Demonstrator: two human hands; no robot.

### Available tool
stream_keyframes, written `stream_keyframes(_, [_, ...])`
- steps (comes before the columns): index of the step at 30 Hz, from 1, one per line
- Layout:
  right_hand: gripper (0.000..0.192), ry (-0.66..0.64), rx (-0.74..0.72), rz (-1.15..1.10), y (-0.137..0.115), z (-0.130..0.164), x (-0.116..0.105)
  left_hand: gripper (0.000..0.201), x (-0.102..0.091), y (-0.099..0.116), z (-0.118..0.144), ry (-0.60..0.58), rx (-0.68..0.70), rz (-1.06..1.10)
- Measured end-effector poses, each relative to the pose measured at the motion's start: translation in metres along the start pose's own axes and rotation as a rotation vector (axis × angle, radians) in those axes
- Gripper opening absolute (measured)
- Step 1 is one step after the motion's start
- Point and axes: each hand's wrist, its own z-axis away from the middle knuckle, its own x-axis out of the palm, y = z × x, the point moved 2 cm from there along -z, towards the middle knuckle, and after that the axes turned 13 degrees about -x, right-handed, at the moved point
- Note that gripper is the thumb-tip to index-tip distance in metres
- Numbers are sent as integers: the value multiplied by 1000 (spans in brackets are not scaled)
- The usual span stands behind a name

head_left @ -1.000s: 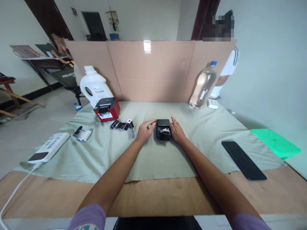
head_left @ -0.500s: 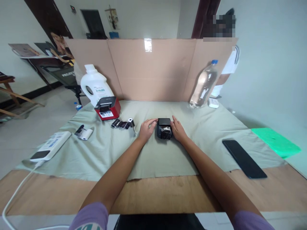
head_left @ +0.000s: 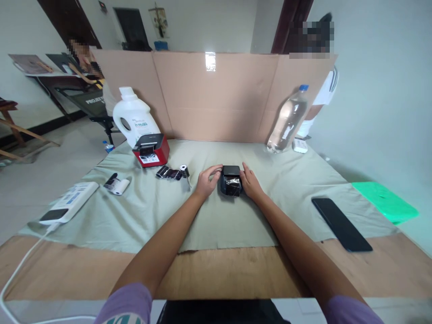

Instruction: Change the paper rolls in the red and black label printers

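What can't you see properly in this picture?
All in the head view:
- Sides of the small black printer: covered by the left hand and right hand.
- Label text on the white jug: too small to read.
- White cable: cut off by the left edge.
- Person behind the cardboard screen: mostly hidden by it.

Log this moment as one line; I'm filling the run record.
left hand: touching small black printer, left side | right hand: touching its right side | printer: on green cloth
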Motion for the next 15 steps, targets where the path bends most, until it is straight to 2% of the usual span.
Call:
stream_keyframes(4, [70, 8, -9, -11, 0, 0, 1, 39, 1, 0, -2, -32, 18, 48])
stream_keyframes(7, [71, 11, 1, -23, -1, 0, 0, 43, 3, 3, -4, -49, 31, -4])
stream_keyframes(15, [70, 17, -11, -10, -1, -1, 1, 60, 10, 1, -14, -201, -112, -123])
